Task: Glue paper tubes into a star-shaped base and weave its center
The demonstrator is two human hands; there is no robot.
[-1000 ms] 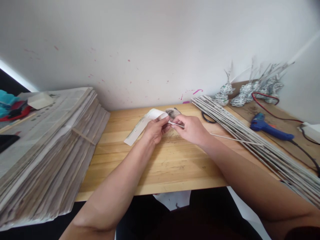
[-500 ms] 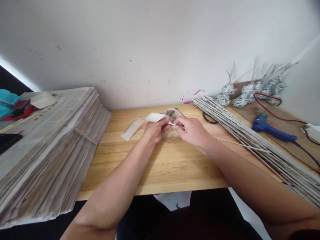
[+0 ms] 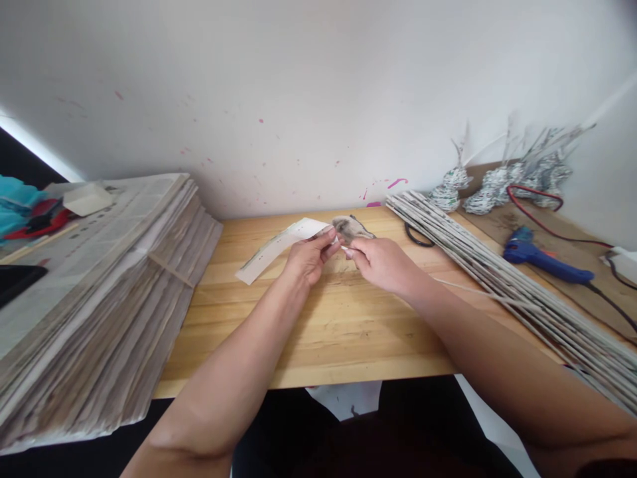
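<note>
Between the fingers of my left hand (image 3: 312, 257) is a strip of paper (image 3: 279, 247), whose free end reaches out to the left over the wooden table (image 3: 318, 332). At the right, the paper narrows into a thin rolled paper stick (image 3: 462, 284), which passes under my right hand (image 3: 381, 261) and forearm. My right thumb and fingers pinch that stick close to my left fingertips. Just behind both hands lies a stained, greyish cloth (image 3: 351, 227). The exact meeting point of strip and stick is partly hidden by my fingers.
A tall stack of newspaper strips (image 3: 129, 299) stands at left. Many rolled paper sticks (image 3: 478, 265) lie along the right, beside black-handled scissors (image 3: 419, 235). Farther right are a blue glue gun (image 3: 545, 257) with its cord and several woven paper figures (image 3: 492, 189) on cardboard (image 3: 497, 222).
The paper strip's free end has swung left, dipping and then lifting again. My right hand has turned slightly around the stick, while my left hand stays nearly in place.
</note>
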